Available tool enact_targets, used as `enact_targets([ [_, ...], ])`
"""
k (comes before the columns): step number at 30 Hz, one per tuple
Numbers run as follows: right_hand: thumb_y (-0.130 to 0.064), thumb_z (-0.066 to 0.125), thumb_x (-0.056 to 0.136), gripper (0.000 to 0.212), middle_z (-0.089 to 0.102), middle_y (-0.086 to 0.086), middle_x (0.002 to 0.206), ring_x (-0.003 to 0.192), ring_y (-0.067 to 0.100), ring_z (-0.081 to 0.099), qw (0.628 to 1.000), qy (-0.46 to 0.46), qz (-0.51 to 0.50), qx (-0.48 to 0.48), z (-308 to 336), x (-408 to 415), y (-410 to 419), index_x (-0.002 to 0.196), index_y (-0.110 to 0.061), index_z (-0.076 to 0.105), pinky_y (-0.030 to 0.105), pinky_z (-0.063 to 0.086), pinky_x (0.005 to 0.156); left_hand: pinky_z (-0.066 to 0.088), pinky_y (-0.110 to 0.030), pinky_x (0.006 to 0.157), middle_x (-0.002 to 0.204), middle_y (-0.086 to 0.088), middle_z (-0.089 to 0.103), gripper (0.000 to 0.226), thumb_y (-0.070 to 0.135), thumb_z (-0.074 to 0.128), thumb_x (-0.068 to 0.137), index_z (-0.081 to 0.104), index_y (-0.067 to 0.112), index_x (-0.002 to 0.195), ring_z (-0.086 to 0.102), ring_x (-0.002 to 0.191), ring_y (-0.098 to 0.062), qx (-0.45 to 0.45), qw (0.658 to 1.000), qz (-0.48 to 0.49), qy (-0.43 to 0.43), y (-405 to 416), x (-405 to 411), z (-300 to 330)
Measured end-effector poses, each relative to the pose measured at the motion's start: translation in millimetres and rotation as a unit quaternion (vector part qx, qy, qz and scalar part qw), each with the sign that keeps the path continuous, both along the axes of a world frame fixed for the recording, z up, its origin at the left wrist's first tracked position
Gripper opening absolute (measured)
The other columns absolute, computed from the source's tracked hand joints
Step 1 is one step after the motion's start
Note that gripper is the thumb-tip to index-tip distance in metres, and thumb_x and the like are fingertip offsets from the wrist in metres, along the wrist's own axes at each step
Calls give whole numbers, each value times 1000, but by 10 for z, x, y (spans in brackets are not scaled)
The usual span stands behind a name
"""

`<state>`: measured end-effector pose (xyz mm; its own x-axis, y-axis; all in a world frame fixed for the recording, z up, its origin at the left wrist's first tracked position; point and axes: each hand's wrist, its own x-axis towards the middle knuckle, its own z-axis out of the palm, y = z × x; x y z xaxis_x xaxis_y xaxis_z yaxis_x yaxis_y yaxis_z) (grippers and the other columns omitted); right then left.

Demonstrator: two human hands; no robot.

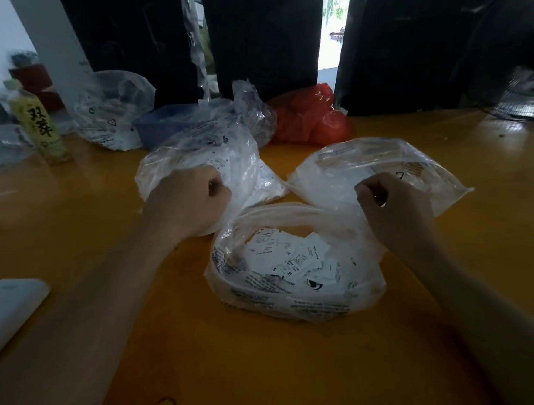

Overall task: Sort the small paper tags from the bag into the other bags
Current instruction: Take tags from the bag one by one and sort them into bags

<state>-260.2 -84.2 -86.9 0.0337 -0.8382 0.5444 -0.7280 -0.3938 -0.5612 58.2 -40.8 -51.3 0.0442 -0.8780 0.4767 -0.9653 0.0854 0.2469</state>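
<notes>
While both fists are curling closed, left hand (193,197) over the left bag (246,169) and right hand (392,204) over the right bag (419,168), perhaps pinching tags (290,257), mis-sorting is looming.

Both your bare forearms reach forward from the near edge of the table, angling inward. Your left hand (193,197) is balled, knuckles up, fingers curled under and thumb tucked at the front. Your right hand (392,204) mirrors it farther right, fingers bent tightly, fingertips pinched together at its left side, wrist slightly raised.
</notes>
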Motion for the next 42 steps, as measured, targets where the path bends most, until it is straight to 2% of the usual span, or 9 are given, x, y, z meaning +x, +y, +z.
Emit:
enact_targets([
  [8,-28,57,103,14,52,-26,82,77,-7,51,1000,1,0,29,-29,-5,-13,101,-20,68,12,36,66,34,-27,84,137,-10,61,44,42,26,109,66,24,103,56,100,-13,242,965,-54,89,-265,-147,126],
  [12,-29,56,103,15,56,-19,83,77,-1,54,999,0,2,44,-20,-10,-11,101,-20,68,13,38,67,25,-41,111,166,-8,37,78,70,15,102,41,22,158,36,149,-27,291,948,-14,127,-399,-192,157],
  [16,-30,56,103,16,61,-15,86,81,6,57,999,-5,6,53,6,-10,13,103,-20,69,15,40,67,35,-35,76,97,-12,66,58,55,23,106,61,19,80,57,85,-18,217,973,-12,76,-489,-66,203],
  [19,-30,56,103,17,64,-10,89,82,9,59,999,-8,2,40,28,0,34,103,-19,69,16,41,67,32,-32,57,63,-4,59,52,45,43,105,58,16,64,55,64,-22,70,997,-8,-37,-422,21,246],
  [24,-28,55,104,19,63,-8,91,85,12,59,999,0,5,39,33,23,66,106,-16,69,20,44,70,41,-39,77,87,-7,60,37,34,46,106,59,13,79,55,92,-29,-92,995,0,-31,-266,-32,260],
  [29,-17,52,105,24,69,10,124,111,27,62,991,114,-66,38,101,-61,-6,122,-13,69,41,47,96,21,-49,123,167,-12,33,101,88,2,89,35,25,160,28,154,-31,241,958,41,152,-349,-25,134],
  [33,-26,57,103,39,56,12,141,125,30,56,961,225,-57,147,104,-91,-54,142,-22,56,43,46,103,8,-55,129,173,-3,18,135,108,-5,56,21,32,165,16,160,-25,314,926,20,208,-536,21,121],
  [38,-26,58,102,27,61,9,127,112,24,60,949,277,-35,145,64,-114,-95,128,-23,67,34,48,89,28,-46,120,158,-15,46,113,93,-4,82,44,22,156,42,146,-30,224,964,20,143,-510,-56,146],
  [42,-16,54,101,18,68,7,104,94,23,62,967,227,-64,94,35,-120,-104,104,-17,72,35,49,81,41,-46,98,98,-23,66,72,46,19,112,69,-1,90,57,104,-34,-76,996,29,33,-297,-159,186],
])
